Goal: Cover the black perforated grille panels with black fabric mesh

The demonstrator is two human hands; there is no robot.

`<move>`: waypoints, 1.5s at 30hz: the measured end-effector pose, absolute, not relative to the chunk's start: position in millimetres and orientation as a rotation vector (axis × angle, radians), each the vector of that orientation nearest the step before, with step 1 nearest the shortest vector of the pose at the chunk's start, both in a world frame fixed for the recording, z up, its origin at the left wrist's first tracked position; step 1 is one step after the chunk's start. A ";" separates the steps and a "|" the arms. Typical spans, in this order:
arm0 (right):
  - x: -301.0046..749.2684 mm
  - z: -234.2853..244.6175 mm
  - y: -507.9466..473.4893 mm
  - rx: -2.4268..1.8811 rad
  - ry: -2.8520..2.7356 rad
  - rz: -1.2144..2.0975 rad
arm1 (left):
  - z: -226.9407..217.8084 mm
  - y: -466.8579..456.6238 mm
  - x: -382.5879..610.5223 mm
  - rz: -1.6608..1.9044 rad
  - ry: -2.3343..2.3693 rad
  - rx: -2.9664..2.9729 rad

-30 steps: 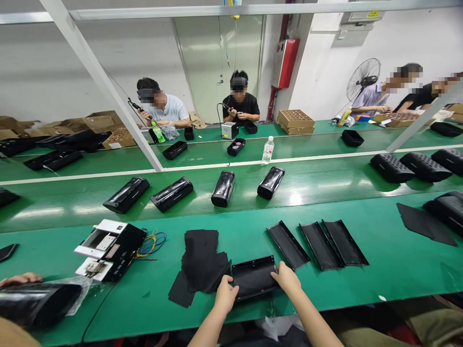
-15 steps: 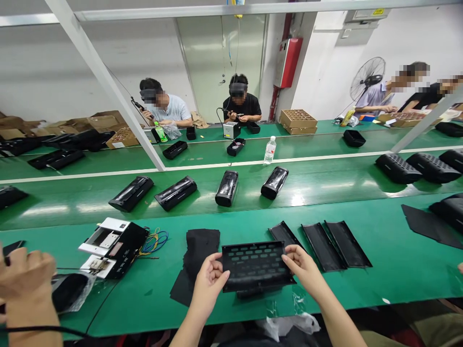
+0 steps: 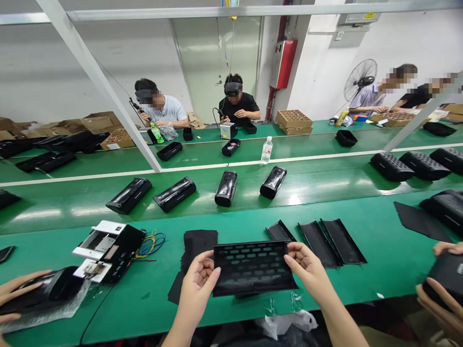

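Observation:
Both of my hands hold a black perforated panel [image 3: 253, 267] up above the near edge of the green table [image 3: 383, 270]. My left hand [image 3: 197, 282] grips its left end and my right hand [image 3: 306, 267] grips its right end, fingers curled around the edges. The panel's slotted face is tilted toward me. A stack of black fabric pieces [image 3: 193, 248] lies just left of the panel. Three more black panels [image 3: 321, 241] lie on the table to the right behind it.
Black speaker housings [image 3: 226, 188] stand on the conveyor belt beyond. A black-and-white device with coloured wires [image 3: 112, 248] sits at left. Co-workers' hands hold black housings at far left [image 3: 21, 291] and far right [image 3: 441, 289]. Other people work across the line.
The panel went from lying on the table to being lifted and tilted up in both hands. A co-worker's hands with a black part came into view at right.

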State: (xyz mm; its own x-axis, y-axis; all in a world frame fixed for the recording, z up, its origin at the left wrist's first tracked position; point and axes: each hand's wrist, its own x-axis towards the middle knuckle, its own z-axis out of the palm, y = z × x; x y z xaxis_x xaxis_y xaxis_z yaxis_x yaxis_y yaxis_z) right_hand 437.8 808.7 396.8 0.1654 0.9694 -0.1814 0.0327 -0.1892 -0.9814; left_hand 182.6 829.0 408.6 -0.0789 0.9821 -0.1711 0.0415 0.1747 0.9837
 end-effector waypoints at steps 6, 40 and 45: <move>434.4 393.2 811.1 -1.433 -0.962 1.225 | 417.2 832.2 187.9 1.096 1.417 1.002; 653.2 232.1 812.1 -1.424 0.335 0.505 | 275.9 922.9 348.9 0.230 1.276 1.455; 695.6 217.4 803.1 -1.497 0.326 0.454 | 253.7 932.4 371.6 0.179 1.310 1.435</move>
State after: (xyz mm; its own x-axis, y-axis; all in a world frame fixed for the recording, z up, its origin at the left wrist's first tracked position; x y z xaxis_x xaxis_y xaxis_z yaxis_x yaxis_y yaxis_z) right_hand 695.6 803.1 217.4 0.8745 0.0877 -0.4771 -0.4801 0.0161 -0.8771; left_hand 371.6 932.4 253.7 0.3707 0.7620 -0.5309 0.5920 0.2466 0.7673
